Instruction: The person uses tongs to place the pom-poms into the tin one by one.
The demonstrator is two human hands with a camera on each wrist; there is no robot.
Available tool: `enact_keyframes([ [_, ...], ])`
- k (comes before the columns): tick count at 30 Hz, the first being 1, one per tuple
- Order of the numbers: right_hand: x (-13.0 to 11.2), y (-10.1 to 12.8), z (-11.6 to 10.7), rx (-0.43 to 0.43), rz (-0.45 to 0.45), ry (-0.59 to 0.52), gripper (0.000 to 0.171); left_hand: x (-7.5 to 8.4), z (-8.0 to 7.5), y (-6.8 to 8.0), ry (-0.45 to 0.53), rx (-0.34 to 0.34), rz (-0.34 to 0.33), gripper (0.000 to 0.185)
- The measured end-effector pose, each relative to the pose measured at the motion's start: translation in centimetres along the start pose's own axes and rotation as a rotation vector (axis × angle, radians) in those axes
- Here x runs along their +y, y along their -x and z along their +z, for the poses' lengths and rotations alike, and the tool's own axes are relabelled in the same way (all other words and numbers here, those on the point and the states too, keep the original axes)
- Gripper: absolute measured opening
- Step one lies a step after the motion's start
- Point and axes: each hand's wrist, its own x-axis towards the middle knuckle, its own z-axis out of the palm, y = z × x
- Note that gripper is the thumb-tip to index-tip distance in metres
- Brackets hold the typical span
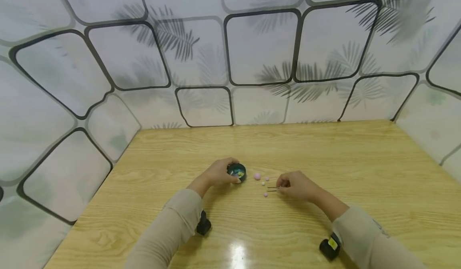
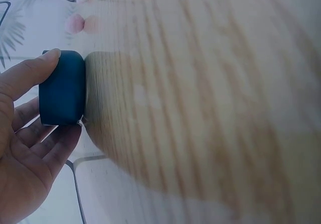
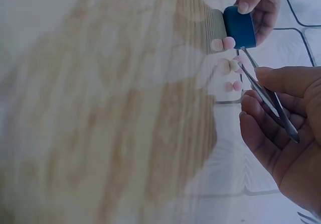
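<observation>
Dark blue dish: small and round, gripped by the left hand, thumb and fingers curled round its wall; stands on the desk near centre.
Left hand, wrist view: thumb on top of the dish, fingers cupped behind and under it.
Right hand: pinches metal tweezers between thumb and fingers; tips point toward 9 o'clock, toward the loose beads. Whether the tips hold anything: cannot tell.
Tweezers, wrist view: thin steel pair lying across the fingers, tips near the beads.
Dish contents: several small beads, yellow and pale green among them; count unclear.
Progress, judged: partly done; some beads in the dish, four out.
Loose beads: larger pink bead just at 3 o'clock of the dish; three smaller ones scattered between dish and tweezers.
Surround: pale wall panels with leaf print at 12 o'clock; wrist cameras on both beige sleeves.
</observation>
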Motion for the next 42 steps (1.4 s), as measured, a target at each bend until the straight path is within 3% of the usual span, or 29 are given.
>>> enact_keyframes([
  [19,-0.4,-0.1,0.1,-0.06,-0.058,0.033,0.003,0.1,0.2,-0.1,0.03,0.004,-0.004,0.052],
  [37,-0.9,-0.9,-0.2,0.045,-0.067,0.029,0.004,0.2,-0.1,0.1,0.023,0.003,-0.015,0.054],
  [42,-1.3,-1.5,-0.3,0.078,-0.049,0.039,0.004,0.2,-0.1,0.1,0.016,0.005,0.009,0.054],
])
